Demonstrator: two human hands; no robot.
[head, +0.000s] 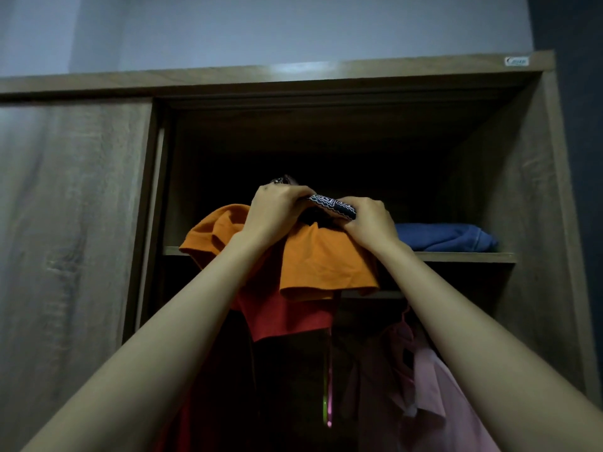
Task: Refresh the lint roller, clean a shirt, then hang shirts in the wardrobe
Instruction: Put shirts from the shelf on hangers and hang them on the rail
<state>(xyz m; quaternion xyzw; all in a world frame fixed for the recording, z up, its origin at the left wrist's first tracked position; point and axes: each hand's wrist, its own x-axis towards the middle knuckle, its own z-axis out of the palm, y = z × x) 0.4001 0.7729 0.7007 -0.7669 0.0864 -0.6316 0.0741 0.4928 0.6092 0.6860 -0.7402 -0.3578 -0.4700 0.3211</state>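
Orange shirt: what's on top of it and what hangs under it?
On the orange shirt lies a dark patterned cloth, gripped by both hands. A red garment hangs beneath. The hands hide the rest.

A dim room: pale bluish wall (293, 27) above a brown wood-grain wardrobe (75, 223), whose interior lies in deep shadow.

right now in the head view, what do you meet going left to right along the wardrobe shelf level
closed wooden sliding door → orange shirt draped over the shelf edge → left hand → dark patterned collar → right hand → folded blue garment → wooden side wall
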